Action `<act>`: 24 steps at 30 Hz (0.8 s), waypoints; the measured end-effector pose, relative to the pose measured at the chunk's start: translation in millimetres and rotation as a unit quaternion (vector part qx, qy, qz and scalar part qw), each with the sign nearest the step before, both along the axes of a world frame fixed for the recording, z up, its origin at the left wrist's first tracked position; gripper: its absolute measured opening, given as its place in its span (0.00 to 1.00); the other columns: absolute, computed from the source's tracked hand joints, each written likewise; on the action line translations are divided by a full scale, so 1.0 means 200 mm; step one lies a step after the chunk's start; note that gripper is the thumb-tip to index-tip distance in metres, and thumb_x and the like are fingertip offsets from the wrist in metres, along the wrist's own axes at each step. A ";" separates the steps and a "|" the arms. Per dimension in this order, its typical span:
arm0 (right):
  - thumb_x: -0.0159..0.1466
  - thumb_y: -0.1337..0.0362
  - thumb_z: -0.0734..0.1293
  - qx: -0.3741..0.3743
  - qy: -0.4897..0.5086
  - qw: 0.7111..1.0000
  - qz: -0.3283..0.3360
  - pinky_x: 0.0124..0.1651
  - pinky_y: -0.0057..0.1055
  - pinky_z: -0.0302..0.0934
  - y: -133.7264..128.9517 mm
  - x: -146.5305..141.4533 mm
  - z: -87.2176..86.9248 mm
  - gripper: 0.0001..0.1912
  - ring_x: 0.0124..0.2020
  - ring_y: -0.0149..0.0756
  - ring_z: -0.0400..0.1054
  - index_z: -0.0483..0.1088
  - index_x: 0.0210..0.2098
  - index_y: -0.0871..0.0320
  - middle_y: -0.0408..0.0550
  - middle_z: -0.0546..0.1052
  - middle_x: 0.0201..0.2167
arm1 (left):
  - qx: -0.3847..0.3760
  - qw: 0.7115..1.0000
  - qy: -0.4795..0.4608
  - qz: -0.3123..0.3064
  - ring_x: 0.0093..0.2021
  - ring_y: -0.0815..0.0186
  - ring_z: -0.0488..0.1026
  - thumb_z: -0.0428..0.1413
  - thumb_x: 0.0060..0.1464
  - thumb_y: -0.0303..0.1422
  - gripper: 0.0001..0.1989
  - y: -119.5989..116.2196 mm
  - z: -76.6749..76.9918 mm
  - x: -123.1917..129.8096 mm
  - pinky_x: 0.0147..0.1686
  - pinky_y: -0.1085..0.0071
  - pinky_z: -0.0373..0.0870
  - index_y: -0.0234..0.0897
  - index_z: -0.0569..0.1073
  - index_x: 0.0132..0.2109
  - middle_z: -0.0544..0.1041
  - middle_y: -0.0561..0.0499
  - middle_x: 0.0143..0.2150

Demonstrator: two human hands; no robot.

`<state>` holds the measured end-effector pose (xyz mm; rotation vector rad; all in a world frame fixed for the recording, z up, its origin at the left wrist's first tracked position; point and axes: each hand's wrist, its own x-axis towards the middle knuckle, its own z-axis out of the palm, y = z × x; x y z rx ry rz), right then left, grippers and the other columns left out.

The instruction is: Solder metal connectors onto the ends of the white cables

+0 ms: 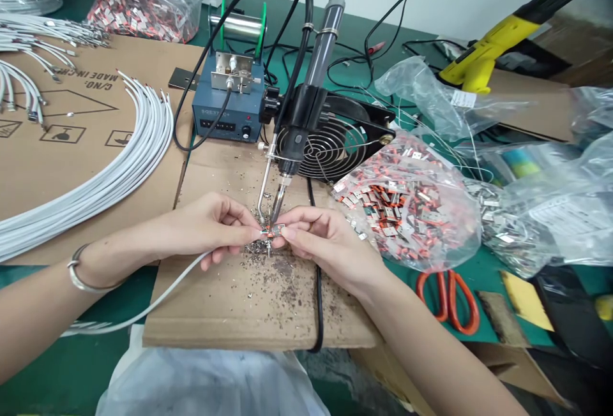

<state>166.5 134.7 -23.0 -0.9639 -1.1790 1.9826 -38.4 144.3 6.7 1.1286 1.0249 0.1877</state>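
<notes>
My left hand (pixel 211 228) pinches the end of a white cable (pixel 177 281), which trails down to the left. Between the fingertips of my right hand (pixel 325 237) is a small metal connector (pixel 276 231) with an orange part, and it meets the cable end. Right above the connector is the tip of a mounted soldering iron (pixel 278 202), with a thin bent metal tube (pixel 263 189) beside it. Whether the tip touches the connector is too small to tell. Solder bits lie scattered on the cardboard (pixel 215 314) below both hands.
A blue solder feeder (pixel 227 113) and a round fan (pixel 330 148) stand behind. Bundled white cables (pixel 129 170) lie left. At right are a bag of connectors (pixel 412 205), orange-handled scissors (pixel 449 301) and a yellow tool (pixel 488 52). A black cord (pixel 318 307) crosses the cardboard.
</notes>
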 end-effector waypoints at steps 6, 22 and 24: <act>0.57 0.66 0.70 -0.013 -0.007 1.000 -0.003 0.21 0.18 0.52 0.00 0.00 0.01 0.05 0.19 0.19 0.62 0.73 0.33 0.61 0.45 0.76 0.25 | -0.006 1.000 0.003 -0.004 0.15 0.79 0.59 0.55 0.55 0.36 0.11 0.01 0.01 0.00 0.10 0.86 0.59 0.30 0.72 0.37 0.64 0.56 0.21; 0.55 0.65 0.70 0.019 -0.069 0.997 -0.024 0.18 0.20 0.48 0.01 -0.02 0.00 0.09 0.17 0.19 0.60 0.71 0.34 0.63 0.47 0.76 0.25 | 0.027 0.999 0.026 0.000 0.15 0.78 0.60 0.54 0.54 0.34 0.08 0.00 -0.04 0.01 0.10 0.84 0.61 0.30 0.70 0.36 0.64 0.57 0.20; 0.55 0.64 0.71 0.020 -0.061 0.998 -0.024 0.18 0.20 0.48 0.01 -0.02 0.00 0.10 0.17 0.19 0.59 0.71 0.34 0.63 0.47 0.76 0.25 | 0.028 0.999 0.018 0.004 0.14 0.78 0.60 0.54 0.54 0.33 0.07 0.00 -0.04 0.00 0.10 0.84 0.60 0.31 0.70 0.35 0.65 0.57 0.20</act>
